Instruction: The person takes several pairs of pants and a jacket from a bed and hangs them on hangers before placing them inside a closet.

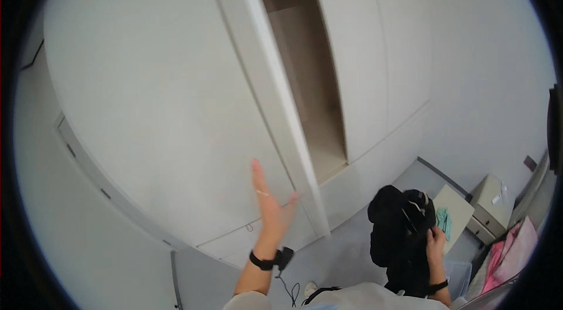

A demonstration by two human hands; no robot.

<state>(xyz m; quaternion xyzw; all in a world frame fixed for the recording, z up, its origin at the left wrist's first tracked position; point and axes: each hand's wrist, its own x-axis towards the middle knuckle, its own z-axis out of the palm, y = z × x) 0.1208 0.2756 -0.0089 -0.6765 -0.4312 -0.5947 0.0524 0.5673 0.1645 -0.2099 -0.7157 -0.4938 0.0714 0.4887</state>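
My left hand (272, 210) is raised in front of a large white wardrobe door (158, 87), its fingers apart and slightly blurred, with nothing in it. Whether it touches the door I cannot tell. At lower right, my right hand (435, 244) is closed on the edge of a bulky black cloth bundle (399, 234), perhaps a jacket, that hangs beside my body. A pale loop or strap shows near its top. Between the white panels, a tall gap shows the wardrobe's dim interior (311, 75).
A small pale table (458, 207) with a green cloth (444, 222) stands beyond my right hand. Near it are a drawer cabinet (494, 204), pink bedding (510, 251) and a clear plastic bin (458, 275). A door frame (105, 193) lies at left.
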